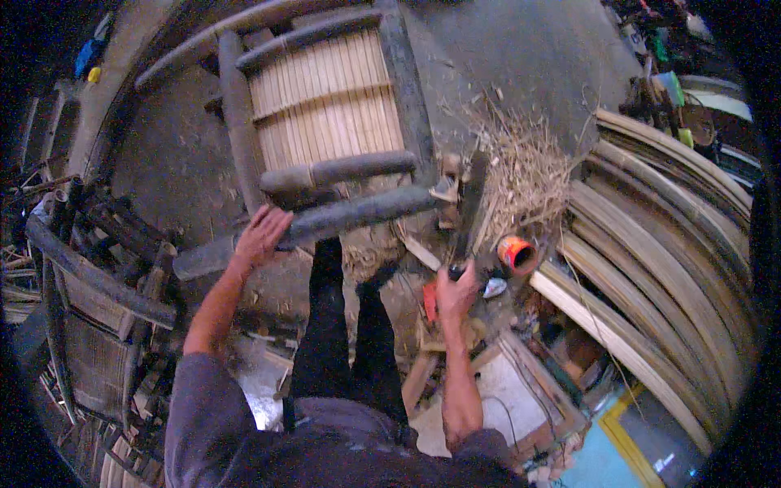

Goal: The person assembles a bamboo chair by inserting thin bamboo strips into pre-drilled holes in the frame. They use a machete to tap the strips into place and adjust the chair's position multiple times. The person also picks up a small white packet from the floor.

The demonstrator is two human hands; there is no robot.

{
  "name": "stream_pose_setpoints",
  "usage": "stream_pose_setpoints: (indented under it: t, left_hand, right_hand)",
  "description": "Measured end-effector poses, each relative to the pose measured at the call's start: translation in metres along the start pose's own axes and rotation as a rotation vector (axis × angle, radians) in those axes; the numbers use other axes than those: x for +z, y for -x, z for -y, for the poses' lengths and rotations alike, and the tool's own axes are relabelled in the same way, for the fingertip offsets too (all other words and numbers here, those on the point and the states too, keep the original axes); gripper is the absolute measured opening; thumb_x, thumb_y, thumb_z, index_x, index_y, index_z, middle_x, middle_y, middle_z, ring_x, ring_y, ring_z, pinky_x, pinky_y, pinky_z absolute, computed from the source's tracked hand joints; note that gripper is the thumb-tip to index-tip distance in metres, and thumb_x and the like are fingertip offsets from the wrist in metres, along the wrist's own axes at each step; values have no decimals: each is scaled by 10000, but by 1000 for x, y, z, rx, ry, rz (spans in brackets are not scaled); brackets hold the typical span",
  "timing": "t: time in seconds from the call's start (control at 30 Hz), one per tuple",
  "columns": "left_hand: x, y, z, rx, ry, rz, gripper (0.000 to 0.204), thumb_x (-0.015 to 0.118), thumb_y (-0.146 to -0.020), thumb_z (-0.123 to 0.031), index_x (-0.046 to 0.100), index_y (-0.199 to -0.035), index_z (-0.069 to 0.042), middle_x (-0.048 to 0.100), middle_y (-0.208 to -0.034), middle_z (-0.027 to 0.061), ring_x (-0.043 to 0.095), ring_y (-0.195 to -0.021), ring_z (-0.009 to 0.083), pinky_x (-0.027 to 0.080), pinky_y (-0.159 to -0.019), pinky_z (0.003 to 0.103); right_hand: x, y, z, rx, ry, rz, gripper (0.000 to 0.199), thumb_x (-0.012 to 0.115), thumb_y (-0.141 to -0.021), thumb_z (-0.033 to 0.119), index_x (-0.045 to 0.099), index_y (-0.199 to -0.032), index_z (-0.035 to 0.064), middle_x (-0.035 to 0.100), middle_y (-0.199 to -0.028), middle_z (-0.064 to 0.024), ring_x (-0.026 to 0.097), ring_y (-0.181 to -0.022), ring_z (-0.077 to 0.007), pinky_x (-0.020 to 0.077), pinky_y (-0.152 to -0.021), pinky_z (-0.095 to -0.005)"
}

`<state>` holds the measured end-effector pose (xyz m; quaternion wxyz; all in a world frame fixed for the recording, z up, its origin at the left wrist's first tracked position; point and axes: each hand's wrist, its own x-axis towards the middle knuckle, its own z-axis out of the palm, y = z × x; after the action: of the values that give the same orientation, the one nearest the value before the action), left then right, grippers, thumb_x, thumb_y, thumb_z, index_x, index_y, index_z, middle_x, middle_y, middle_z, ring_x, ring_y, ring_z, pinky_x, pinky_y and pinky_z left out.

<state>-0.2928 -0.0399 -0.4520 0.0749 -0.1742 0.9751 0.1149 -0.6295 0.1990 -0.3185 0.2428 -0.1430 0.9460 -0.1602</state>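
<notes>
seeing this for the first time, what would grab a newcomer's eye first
Probably the pale slatted panel at top centre, set in a dark frame. Next, the bright orange container to the right of the right hand, and the heap of pale shavings above it.

Right hand [457,291]: closed on a dark object [456,273], largely covered by the fingers; kind undetermined. Left hand [263,234]: conceals a section of the dark pole [358,215]; palm unseen. Slatted frame [329,130]: uppermost part cut off by the top edge. Orange can [506,246]: interior in shadow, contents indeterminable. Curved strips [651,260]: right-hand portions lost in the black rim. Blue item [85,57], upper left: too small and blurred to identify. Grey shirt [342,443]: cropped by the lower edge.
</notes>
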Motion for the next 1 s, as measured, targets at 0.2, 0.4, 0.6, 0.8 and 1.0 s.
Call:
stream_pose_setpoints:
  t: [0.2, 0.4, 0.6, 0.8, 1.0]
  left_hand:
    - [-10, 2, -9, -45, 115, 26, 969, 749, -601, -454, 326, -1378, -59, 474, -1298, 100, 405, -1260, 241, 186, -1128, 408]
    - [-9, -12, 11, -15, 9, 56, 953, 739, -611, -431, 322, -1378, -49, 464, -1313, 97, 387, -1276, 240, 181, -1129, 411]
    - [-19, -4, -7, -58, 117, 89, 943, 716, -639, -468, 310, -1388, -64, 459, -1324, 95, 377, -1285, 245, 166, -1133, 411]
    - [3, 0, 1, -30, 5, 52, 929, 711, -649, -473, 316, -1385, -67, 458, -1325, 105, 375, -1286, 248, 169, -1132, 411]
    - [-22, -9, -7, -38, 136, 33, 917, 727, -634, -432, 335, -1371, -53, 474, -1308, 100, 399, -1269, 240, 197, -1125, 409]
  right_hand:
    - [-35, -5, 15, -359, -685, -586, 357, 651, -790, 179, 534, -1052, -33, 621, -942, -197, 600, -804, -343, 482, -718, -388]
    - [35, -7, -28, -117, 92, -229, 228, 595, -813, 114, 526, -953, -53, 638, -797, -141, 600, -688, -248, 475, -641, -352]
    - [-4, -15, -20, -176, -643, -508, 345, 660, -779, 152, 534, -1041, -35, 654, -869, -198, 641, -767, -324, 490, -684, -393]
    - [21, 1, -13, -21, 47, -36, 475, 650, -809, 135, 475, -1208, -53, 656, -894, -179, 644, -776, -268, 501, -683, -315]
    - [34, -3, -28, 16, -33, -203, 499, 663, -748, 160, 504, -1179, -33, 625, -958, -254, 613, -870, -412, 500, -737, -428]
